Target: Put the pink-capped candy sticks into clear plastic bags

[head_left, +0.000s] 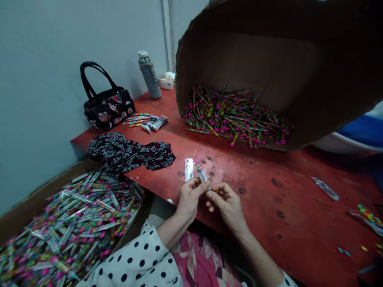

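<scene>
Pink-tipped candy tube [202, 174], slim and tilted, held in both hands over the near edge of a red table [254, 215]. From left to right: a carton [44, 194] holds a heap of wrapped tubes [86, 223]; a silvery packet [188, 169] lies just beyond the left hand [190, 198], whose thumb and curled fingers pinch the tube; the right hand [228, 204], fingers bent, pinches its near end; farther right lies a clear packet [325, 188].

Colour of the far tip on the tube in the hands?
Pink: the far tip of the tube. Shows best in the head view, the only one.
</scene>
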`<state>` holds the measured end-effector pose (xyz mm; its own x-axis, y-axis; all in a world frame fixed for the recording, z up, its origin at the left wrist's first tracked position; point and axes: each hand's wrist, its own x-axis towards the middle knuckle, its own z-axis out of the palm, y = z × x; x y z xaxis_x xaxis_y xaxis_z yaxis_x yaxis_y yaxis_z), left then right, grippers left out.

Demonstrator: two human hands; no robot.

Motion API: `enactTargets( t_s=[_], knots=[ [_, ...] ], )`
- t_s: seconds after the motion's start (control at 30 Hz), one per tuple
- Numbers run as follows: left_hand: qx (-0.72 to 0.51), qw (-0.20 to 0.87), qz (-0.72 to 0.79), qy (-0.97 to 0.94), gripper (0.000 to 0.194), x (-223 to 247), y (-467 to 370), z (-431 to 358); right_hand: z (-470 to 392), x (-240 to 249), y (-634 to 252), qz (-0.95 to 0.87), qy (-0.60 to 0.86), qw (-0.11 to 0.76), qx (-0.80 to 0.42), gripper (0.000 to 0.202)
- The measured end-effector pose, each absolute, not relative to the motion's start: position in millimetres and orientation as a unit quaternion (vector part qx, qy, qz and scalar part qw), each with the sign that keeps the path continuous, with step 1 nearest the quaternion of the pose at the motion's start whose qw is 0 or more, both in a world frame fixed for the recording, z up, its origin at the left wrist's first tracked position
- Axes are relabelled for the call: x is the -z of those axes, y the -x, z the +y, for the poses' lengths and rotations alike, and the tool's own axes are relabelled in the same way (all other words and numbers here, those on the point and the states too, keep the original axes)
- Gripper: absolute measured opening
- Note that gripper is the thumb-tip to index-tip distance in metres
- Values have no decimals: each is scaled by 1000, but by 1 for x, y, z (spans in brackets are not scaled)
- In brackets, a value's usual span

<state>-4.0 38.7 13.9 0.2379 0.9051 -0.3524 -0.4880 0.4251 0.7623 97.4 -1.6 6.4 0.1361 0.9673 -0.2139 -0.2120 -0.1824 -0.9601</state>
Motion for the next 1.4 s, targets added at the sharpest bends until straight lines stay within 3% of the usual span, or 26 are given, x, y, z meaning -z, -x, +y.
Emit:
enactTargets(
  t_s=[0.17, 0.23, 0.3, 0.43, 0.57, 0.67, 0.87, 0.93, 1.03, 1.13, 1.23, 1.3, 1.4],
  knots=[
    [-630, 625, 421, -188, 37, -28, 63, 40, 24, -6, -129, -482, 584, 455, -468, 24],
    [-701, 537, 423, -202, 59, -26, 95, 39, 52, -8, -158, -571, 643, 396, -321, 21],
    [-713, 486, 451, -227, 68, -19, 117, 41, 87, -10, -187, -631, 694, 315, -145, 23],
    [-600, 377, 555, -436, 36, -5, 115, 54, 153, -8, -221, -594, 795, 122, 1, 34],
    [-396, 216, 520, -726, 29, 1, 83, 80, 182, 0, -223, -567, 820, 84, 12, 49],
    [-285, 124, 496, -811, 23, 9, 65, 96, 178, 4, -228, -624, 781, 29, 9, 42],
    [-281, 76, 505, -813, 14, 23, 59, 100, 144, -3, -252, -721, 692, -24, 19, 36],
    [-306, 68, 494, -811, 15, 22, 62, 97, 133, -8, -250, -739, 670, 2, 69, 29],
    [-342, 51, 460, -818, 19, 16, 64, 90, 112, -12, -227, -736, 656, 160, 47, 22],
    [-371, 40, 416, -829, 25, 12, 62, 82, 84, -12, -182, -652, 650, 332, -207, 27],
    [-392, 34, 381, -836, 26, 9, 55, 75, 62, -10, -138, -484, 579, 389, -528, 37],
    [-393, 46, 358, -845, 26, 7, 49, 70, 55, -8, -121, -400, 533, 436, -606, 35],
    [-401, 124, 349, -838, 25, 3, 42, 62, 57, -11, -117, -351, 503, 500, -612, 36]
  ],
)
